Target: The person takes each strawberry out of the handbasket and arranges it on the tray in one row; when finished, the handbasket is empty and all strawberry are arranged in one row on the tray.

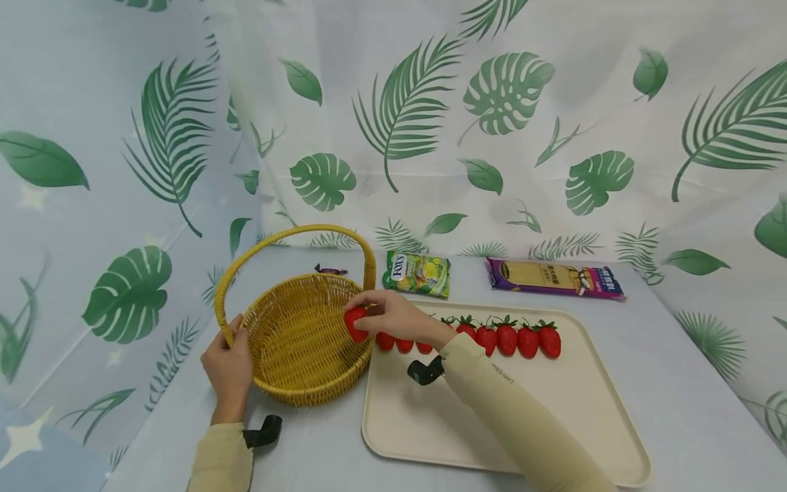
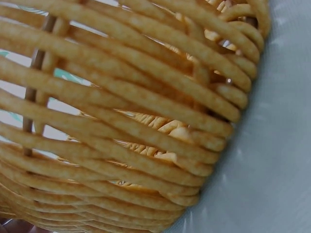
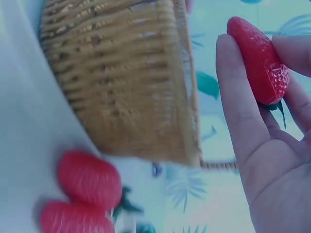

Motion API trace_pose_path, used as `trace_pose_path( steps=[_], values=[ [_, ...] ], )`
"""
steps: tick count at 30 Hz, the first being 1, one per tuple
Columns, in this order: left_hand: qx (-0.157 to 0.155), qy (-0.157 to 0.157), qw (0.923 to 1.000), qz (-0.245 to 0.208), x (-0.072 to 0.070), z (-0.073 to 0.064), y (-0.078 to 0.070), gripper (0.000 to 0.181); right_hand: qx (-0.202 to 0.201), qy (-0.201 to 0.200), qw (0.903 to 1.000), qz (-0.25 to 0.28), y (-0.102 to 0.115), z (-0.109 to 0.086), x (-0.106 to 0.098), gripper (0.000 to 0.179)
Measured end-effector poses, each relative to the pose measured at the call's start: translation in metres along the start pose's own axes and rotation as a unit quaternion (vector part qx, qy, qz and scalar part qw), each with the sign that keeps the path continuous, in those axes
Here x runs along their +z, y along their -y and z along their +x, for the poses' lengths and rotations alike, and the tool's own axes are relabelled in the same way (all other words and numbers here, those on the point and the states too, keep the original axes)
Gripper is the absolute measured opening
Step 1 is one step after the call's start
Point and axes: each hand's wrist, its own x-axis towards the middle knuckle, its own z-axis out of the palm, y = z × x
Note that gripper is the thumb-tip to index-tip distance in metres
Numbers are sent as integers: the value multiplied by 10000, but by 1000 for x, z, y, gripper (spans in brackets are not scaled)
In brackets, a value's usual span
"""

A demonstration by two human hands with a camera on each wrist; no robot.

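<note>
A yellow wicker basket (image 1: 304, 393) with a tall arched handle stands at the left, nothing lying inside it. My left hand (image 1: 229, 365) grips its left rim beside the foot of the handle; in the left wrist view the woven wall (image 2: 121, 102) fills most of the picture. Between thumb and fingers, my right hand (image 1: 402, 318) pinches a red strawberry (image 1: 355, 324) at the basket's right rim. The right wrist view shows this strawberry (image 3: 257, 60) above rim height, its green leaves toward the palm. Several more strawberries (image 1: 507, 339) lie in a row on the beige tray (image 1: 492, 430), some hidden behind my right wrist.
Behind the tray lie a green Fox's candy bag (image 1: 419, 275) and a long purple-ended pack (image 1: 553, 279) of what looks like noodles. A small dark wrapped sweet (image 1: 330, 270) sits behind the basket. Leaf-printed cloth (image 1: 399, 205) hangs at the back and sides.
</note>
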Motion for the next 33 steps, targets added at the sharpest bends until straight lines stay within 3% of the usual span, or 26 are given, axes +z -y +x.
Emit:
trace_pose_path(
  steps=[8,17,22,27,33],
  values=[
    [-100,56,9999,-25,-1,-2,0,30,146,-895,9944,550,-13,-44,-31,34],
    [-146,56,9999,-40,-1,-2,-1,31,176,-1510,9879,318,-34,-90,-60,31],
    [-131,83,9999,56,0,-1,2,31,389,-1772,9832,210,-53,-117,-72,33],
    [-87,75,9999,44,1,-1,3,30,674,-2182,9736,51,-70,-146,-86,36],
    [-33,20,10000,-4,1,2,4,29,697,-2763,9585,-115,-80,-173,-97,44]
  ],
)
